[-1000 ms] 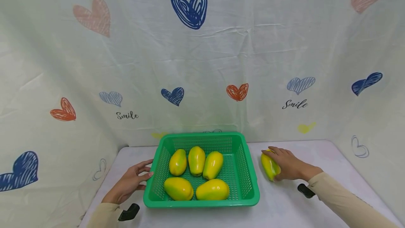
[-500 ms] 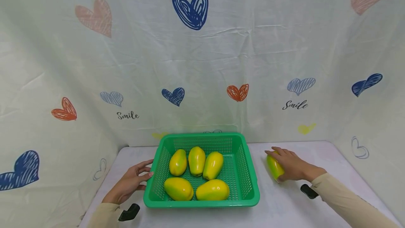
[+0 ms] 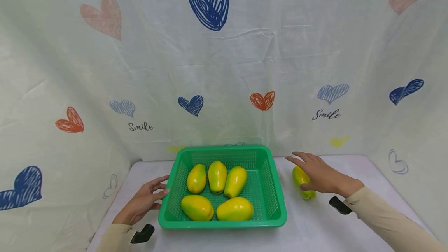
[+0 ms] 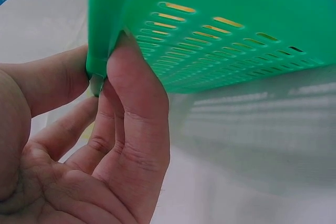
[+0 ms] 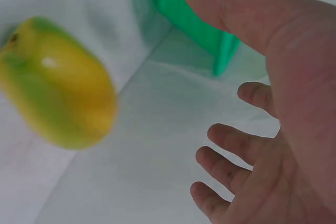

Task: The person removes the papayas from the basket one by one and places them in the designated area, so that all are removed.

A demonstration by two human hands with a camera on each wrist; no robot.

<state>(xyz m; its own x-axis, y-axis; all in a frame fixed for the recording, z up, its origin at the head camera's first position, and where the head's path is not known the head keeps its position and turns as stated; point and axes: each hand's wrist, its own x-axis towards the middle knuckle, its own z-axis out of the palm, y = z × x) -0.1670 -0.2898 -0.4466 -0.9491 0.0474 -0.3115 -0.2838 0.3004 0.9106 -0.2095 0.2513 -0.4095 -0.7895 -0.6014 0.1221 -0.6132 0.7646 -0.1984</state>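
A green plastic basket [image 3: 224, 225] stands on the table, holding several shiny yellow-green papayas [image 3: 235, 209]. My left hand [image 3: 142, 200] pinches the basket's left rim; the left wrist view shows thumb and fingers [image 4: 137, 93] meeting at the green edge [image 4: 100, 35]. Right of the basket, one more papaya [image 3: 308, 194] lies on the table, partly covered by my right hand [image 3: 322, 176] in the head view. In the right wrist view that papaya [image 5: 63, 85] is apart from the hand, whose fingers are spread with nothing between them.
A white table [image 3: 266, 240] bears everything. Behind and beside it hangs a pale cloth [image 3: 224, 69] printed with hearts. The basket's right part [image 3: 264, 193] has bare mesh floor. Dark wrist-worn devices [image 3: 340, 205] sit under both sleeves.
My right hand gripped the loose papaya and shifted it slightly right; now it has let go and lifted, fingers spread. The left hand stays on the basket rim.
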